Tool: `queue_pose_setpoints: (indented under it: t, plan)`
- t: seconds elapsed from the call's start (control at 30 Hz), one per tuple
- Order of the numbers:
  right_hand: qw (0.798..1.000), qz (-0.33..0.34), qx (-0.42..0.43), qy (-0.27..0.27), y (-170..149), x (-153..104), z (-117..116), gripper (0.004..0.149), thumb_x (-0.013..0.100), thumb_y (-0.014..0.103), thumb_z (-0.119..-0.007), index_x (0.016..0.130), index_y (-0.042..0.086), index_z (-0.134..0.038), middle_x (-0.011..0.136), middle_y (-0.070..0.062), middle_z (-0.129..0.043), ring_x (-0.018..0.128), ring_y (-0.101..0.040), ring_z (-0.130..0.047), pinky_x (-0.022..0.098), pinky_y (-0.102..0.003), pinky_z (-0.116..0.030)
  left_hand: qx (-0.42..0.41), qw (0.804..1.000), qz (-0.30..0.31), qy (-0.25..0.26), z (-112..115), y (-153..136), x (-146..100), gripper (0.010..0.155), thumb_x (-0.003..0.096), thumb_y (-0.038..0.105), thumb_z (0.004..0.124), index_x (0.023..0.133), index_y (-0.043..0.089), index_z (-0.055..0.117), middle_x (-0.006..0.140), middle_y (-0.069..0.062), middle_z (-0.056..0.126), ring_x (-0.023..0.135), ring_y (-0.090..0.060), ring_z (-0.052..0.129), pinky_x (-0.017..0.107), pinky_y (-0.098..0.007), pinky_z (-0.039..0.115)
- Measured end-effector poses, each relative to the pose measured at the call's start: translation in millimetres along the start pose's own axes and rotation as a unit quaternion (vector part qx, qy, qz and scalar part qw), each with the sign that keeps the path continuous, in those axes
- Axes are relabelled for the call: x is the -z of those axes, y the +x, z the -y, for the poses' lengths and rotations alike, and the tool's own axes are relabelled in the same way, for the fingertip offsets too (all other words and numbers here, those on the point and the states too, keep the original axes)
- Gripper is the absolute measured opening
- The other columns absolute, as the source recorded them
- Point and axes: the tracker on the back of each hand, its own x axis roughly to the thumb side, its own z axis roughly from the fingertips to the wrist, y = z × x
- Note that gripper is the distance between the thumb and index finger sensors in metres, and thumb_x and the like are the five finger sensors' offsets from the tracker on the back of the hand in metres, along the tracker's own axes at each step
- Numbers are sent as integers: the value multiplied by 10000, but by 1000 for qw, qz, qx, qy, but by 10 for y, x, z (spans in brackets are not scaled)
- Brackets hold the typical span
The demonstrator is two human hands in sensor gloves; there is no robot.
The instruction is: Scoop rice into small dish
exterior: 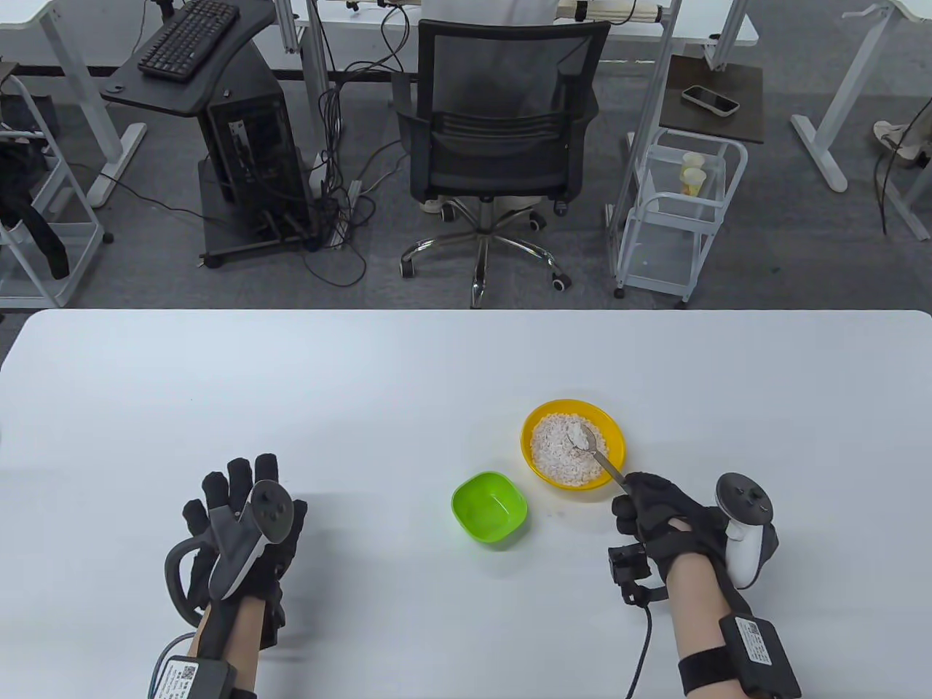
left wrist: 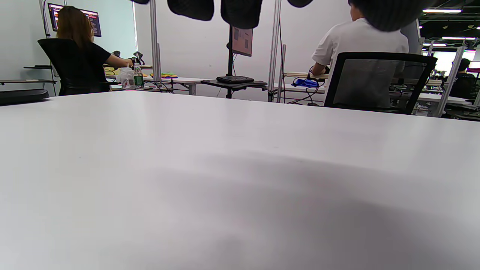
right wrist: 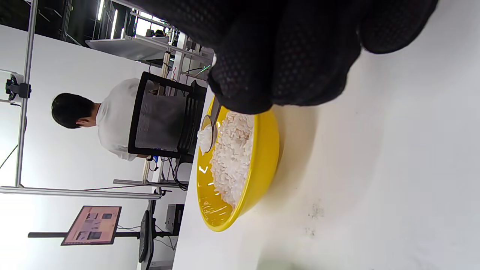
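Note:
A yellow bowl (exterior: 615, 437) of white rice (exterior: 561, 451) stands right of the table's middle. It also shows in the right wrist view (right wrist: 262, 165). A small green dish (exterior: 489, 507), empty, sits just to its lower left. My right hand (exterior: 655, 510) grips the handle of a metal spoon (exterior: 601, 459). The spoon's bowl (exterior: 580, 435) carries a heap of rice above the rice in the yellow bowl, also in the right wrist view (right wrist: 205, 138). My left hand (exterior: 233, 510) rests flat on the table at the left, fingers spread, holding nothing.
The white table (exterior: 291, 408) is bare around the two bowls. A black office chair (exterior: 502, 138) and a white cart (exterior: 677, 211) stand beyond the far edge. Faint smudges mark the table beside the yellow bowl (right wrist: 315, 212).

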Motion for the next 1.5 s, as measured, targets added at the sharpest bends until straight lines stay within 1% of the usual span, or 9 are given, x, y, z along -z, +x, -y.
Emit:
queue_pose_setpoints:
  t: [0.17, 0.3, 0.43, 0.6, 0.7, 0.9, 1.17, 1.33, 1.5]
  plan:
    - [999, 15, 19, 21, 73, -67, 16, 463, 560, 139, -662, 980, -52, -691, 576, -131, -965, 465, -409, -931, 581, -730, -579, 3, 1000, -3, 1, -2, -6, 12, 741, 473, 651, 631, 1106, 443, 307, 1274, 61, 411, 1185, -298, 403, 843, -603, 382]
    - [998, 34, 31, 47, 157, -151, -24, 461, 560, 140, -663, 979, -48, -695, 573, -132, -967, 463, -410, -930, 579, -731, -578, 5, 1000, -6, -1, -1, -18, 19, 742, 472, 650, 632, 1107, 441, 308, 1273, 62, 410, 1185, -299, 403, 842, -604, 382]
    - [995, 56, 25, 81, 267, -258, -115, 459, 561, 140, -665, 979, -47, -698, 572, -132, -968, 460, -410, -930, 580, -730, -578, -2, 1000, -6, -1, -10, -27, 14, 742, 473, 650, 631, 1107, 439, 308, 1273, 59, 411, 1184, -298, 405, 841, -604, 383]
    - [991, 67, 5, 115, 371, -374, -249, 459, 562, 140, -665, 979, -49, -699, 572, -133, -968, 458, -411, -930, 581, -730, -578, 1, 1000, -6, -1, -4, -28, 19, 742, 473, 650, 631, 1107, 440, 307, 1273, 58, 412, 1184, -298, 406, 841, -603, 385]
    - [990, 61, -8, 127, 385, -411, -311, 458, 562, 138, -666, 979, -50, -701, 571, -135, -968, 458, -411, -930, 580, -731, -577, 4, 1000, -7, -2, -2, -30, 23, 741, 473, 650, 631, 1106, 441, 308, 1273, 61, 411, 1184, -297, 404, 842, -602, 384]
    - [988, 54, -53, 135, 326, -475, -422, 459, 562, 139, -666, 979, -49, -701, 572, -135, -968, 458, -411, -930, 581, -730, -577, -2, 1000, -6, 1, -12, -30, 20, 743, 473, 651, 631, 1107, 441, 306, 1273, 59, 411, 1184, -299, 405, 842, -604, 383]
    - [981, 31, -111, 160, -3, -514, -615, 459, 565, 142, -663, 982, -45, -696, 578, -133, -965, 468, -410, -927, 585, -730, -572, -3, 1000, 1, 7, -22, -5, 1, 741, 473, 651, 631, 1107, 442, 307, 1274, 61, 411, 1185, -298, 404, 842, -604, 383]
    - [975, 43, -148, 157, -10, -553, -707, 459, 565, 142, -664, 984, -43, -694, 580, -135, -964, 472, -412, -925, 588, -730, -568, 1, 1000, 2, 11, -20, 5, 0, 741, 473, 651, 630, 1107, 443, 306, 1274, 61, 411, 1186, -296, 403, 842, -603, 383]
    - [968, 66, -195, 143, 19, -607, -745, 459, 565, 143, -665, 987, -34, -693, 585, -138, -964, 480, -418, -921, 593, -734, -559, 1, 1000, 1, 10, -19, 3, 1, 743, 473, 651, 631, 1107, 443, 304, 1275, 62, 406, 1186, -298, 400, 842, -605, 380]
